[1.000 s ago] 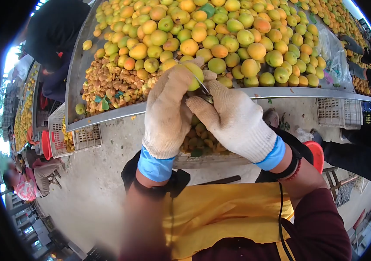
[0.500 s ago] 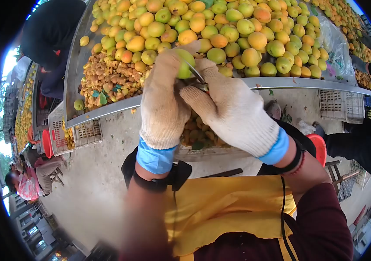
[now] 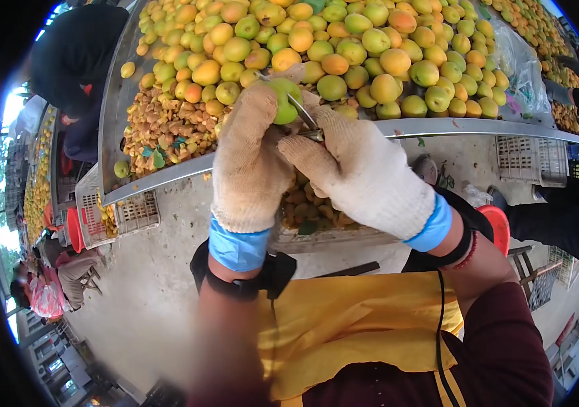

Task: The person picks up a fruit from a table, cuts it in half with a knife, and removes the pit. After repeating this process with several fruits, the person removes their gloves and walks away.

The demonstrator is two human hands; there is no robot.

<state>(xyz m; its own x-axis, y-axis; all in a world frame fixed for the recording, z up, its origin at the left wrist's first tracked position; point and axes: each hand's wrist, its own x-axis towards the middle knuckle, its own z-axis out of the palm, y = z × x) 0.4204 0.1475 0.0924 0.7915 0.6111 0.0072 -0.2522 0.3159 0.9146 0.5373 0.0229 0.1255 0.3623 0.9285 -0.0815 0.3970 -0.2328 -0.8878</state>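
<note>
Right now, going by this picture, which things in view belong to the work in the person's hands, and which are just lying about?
Seem part of the work:
- green fruit, in the left hand
- metal tool, in the right hand
- heaped whole fruit
- fruit pieces
- metal tray

Apparently just lying about:
- clear plastic bag
- green leaf on the pieces

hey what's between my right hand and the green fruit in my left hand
In the head view, a slim metal tool spans from your right hand to the green fruit.
</note>
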